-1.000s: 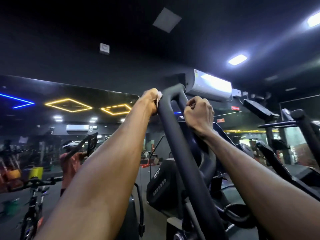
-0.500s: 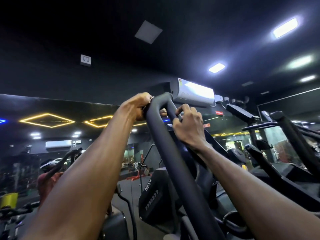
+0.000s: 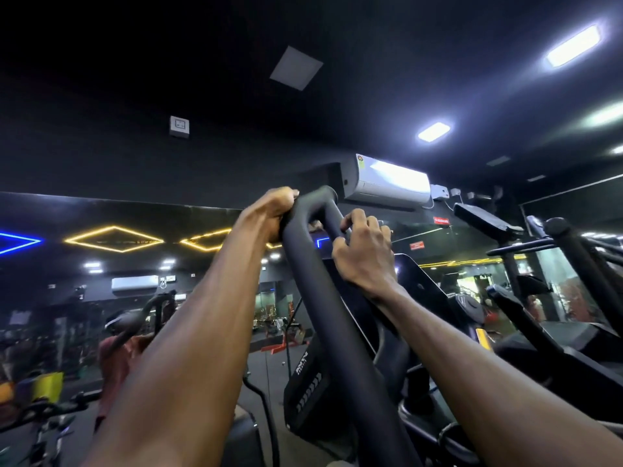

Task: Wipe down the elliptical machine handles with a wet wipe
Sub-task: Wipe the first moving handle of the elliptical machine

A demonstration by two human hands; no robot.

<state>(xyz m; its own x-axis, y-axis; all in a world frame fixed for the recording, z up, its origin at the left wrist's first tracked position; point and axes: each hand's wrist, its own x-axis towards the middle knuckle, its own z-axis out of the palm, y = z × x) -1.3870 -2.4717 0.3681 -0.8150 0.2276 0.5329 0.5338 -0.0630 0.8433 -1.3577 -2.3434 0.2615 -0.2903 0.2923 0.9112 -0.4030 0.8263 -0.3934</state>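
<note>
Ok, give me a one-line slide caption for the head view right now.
Left hand grips the top bend of the elliptical handle; right hand holds its far side.

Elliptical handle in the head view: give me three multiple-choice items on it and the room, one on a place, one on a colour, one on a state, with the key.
1. Where is the left hand?
A. At the top bend of the elliptical handle
B. On the console
C. Hanging at the side

2. What colour are the diamond-shaped lights at the left?
A. Green
B. Yellow
C. Red

3. How is the right hand set?
A. Flat and clear of the machine
B. Pointing at the ceiling
C. Fingers curled round the handle's far bar

Key: 1 A, the left hand's grip sits at the handle's top curve. 2 B, the diamond outlines glow yellow beside a blue one. 3 C, its fingers wrap the bar just below the bend.
</note>
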